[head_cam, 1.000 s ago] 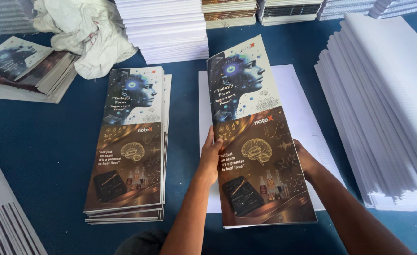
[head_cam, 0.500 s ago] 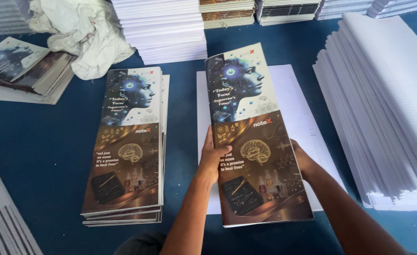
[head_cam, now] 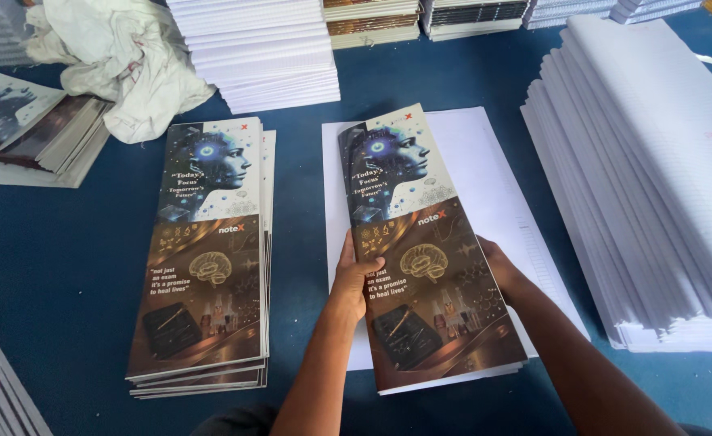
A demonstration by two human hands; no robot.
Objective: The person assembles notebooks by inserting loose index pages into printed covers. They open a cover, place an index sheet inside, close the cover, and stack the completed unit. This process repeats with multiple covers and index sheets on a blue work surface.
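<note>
Your left hand (head_cam: 356,274) and right hand (head_cam: 497,270) clamp the long edges of the printed booklet (head_cam: 425,250), squaring it over the white sheets (head_cam: 493,169) at table centre. The finished pile (head_cam: 207,250) waits at nine o'clock, the paper stack (head_cam: 655,161) at three.
</note>
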